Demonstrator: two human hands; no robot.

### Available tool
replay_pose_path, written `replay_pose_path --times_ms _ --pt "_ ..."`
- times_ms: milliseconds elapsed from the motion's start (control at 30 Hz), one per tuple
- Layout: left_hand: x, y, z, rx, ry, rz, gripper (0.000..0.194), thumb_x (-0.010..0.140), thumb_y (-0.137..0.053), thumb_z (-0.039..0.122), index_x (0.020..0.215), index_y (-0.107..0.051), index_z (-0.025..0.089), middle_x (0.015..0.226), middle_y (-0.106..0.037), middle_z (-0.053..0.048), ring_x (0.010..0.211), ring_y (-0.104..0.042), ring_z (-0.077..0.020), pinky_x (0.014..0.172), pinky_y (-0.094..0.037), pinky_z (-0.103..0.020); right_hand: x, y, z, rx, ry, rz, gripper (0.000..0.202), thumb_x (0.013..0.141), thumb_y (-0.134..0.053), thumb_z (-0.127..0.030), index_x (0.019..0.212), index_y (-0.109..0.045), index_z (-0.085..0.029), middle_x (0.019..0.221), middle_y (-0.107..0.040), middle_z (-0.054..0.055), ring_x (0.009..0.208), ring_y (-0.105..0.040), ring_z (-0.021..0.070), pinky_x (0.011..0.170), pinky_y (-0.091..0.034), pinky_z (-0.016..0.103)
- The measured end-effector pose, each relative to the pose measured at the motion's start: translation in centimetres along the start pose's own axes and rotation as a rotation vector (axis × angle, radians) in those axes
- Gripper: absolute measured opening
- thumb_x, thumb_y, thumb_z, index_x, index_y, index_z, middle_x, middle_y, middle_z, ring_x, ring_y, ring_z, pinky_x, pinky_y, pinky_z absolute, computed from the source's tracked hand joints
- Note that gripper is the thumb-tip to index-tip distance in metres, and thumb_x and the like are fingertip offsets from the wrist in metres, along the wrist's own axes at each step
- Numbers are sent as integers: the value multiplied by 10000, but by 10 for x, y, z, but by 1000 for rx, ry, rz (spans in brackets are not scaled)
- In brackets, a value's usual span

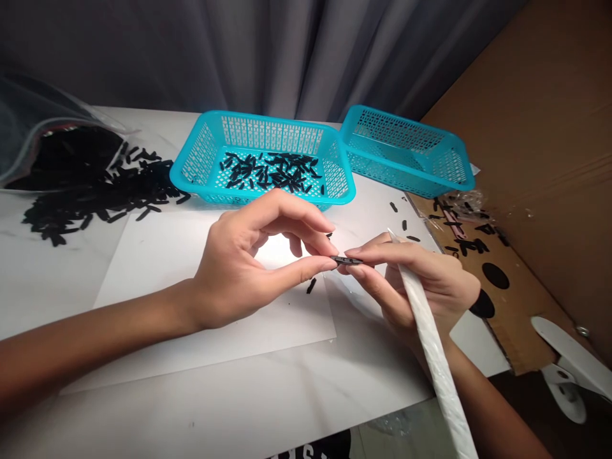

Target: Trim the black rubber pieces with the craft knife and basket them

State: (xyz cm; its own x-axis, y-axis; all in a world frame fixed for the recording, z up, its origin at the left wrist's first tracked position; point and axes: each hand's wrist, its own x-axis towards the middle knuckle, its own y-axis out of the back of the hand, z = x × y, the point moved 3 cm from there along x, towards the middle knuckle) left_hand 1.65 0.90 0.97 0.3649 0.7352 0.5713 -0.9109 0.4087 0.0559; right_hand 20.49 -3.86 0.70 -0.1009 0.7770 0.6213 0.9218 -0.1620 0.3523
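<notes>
Between my two hands is a small black elongated piece (348, 261). My left hand (261, 258) pinches its left end with thumb and fingertips. The thumb and index finger of my right hand (406, 274) close on its right end. A long white wrapped stick (428, 338) with a pointed tip also rests in my right hand, slanting down toward the lower right. Under the hands lies a white sheet (191, 344), with a loose black piece (311, 285) near its right part.
A blue basket (262, 131) holding many black pieces stands behind my hands, with another blue basket (406, 169) to its right. Black pieces (105, 197) spill from a clear bag (29, 127) at left. Scraps and black discs (495, 275) lie on cardboard at right.
</notes>
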Motion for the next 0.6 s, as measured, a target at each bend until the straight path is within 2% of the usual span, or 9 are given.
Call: replay_pose_path --times_ms 600 --pt "-4 -3 5 13 32 28 269 813 -800 86 994 -656 223 821 -736 19 759 -736 -149 646 -608 -290 -1 0 -1 -11 -1 12 283 808 -772 -70 998 -790 -279 779 -780 6 602 -653 159 511 -484 316"
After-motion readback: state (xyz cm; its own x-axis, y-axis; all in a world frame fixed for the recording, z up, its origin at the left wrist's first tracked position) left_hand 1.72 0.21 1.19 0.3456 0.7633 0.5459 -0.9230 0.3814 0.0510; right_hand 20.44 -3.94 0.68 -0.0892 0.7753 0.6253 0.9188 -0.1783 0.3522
